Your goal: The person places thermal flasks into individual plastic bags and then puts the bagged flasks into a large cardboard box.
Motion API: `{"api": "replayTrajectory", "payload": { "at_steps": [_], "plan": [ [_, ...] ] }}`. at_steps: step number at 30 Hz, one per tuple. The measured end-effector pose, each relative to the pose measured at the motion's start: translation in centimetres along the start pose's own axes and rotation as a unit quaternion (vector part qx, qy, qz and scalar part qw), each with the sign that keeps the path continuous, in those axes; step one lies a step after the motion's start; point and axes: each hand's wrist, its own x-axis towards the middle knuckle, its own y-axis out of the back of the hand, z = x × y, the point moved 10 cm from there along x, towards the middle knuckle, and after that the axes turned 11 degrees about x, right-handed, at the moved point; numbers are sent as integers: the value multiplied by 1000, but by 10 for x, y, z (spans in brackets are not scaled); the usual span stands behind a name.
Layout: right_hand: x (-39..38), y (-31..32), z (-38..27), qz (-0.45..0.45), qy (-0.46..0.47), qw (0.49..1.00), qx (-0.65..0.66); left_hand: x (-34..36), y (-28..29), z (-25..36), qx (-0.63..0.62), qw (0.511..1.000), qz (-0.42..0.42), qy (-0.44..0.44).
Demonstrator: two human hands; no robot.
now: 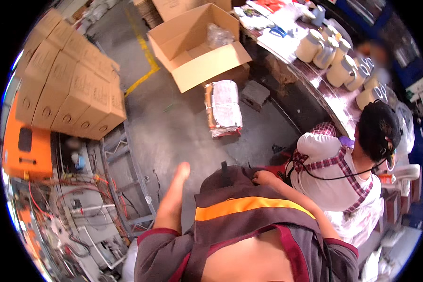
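dark brownish top, maroon trim, short sleeves, broad orange band.

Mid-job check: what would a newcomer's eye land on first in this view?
Probably the big open carton at top centre, with a white bundle below it in view. Next come the stacked cartons at upper left, and the orange stripe across the wearer's dark clothing at lower centre, the right hand near it.

Left forearm forward (right forearm inward)

Factory workshop, stacked cartons, orange machine, yellow floor line, workbench
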Motion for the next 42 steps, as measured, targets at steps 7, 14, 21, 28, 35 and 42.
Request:
{"api": "replayTrajectory", "payload": {
  "at_steps": [7,14,21,28,35,42],
  "plan": [
    [72,133,50,165,-97,981,12,189,296,241,-157,969,149,-122],
    [135,322,117,219,-159,963,0,212,143,443,-61,965,-51,-251],
    [118,346,234,259,-214,925,176,225,240,572,12,944,-34,-329],
    [108,258,334,333,-262,853,306,352,263,670,289,878,-12,-381],
    [164,156,302,277,-447,637,564,422,262,742,373,730,-130,-557],
    [188,158,365,413,-524,507,546,443,190,784,372,609,-44,-699]
  ]
}}
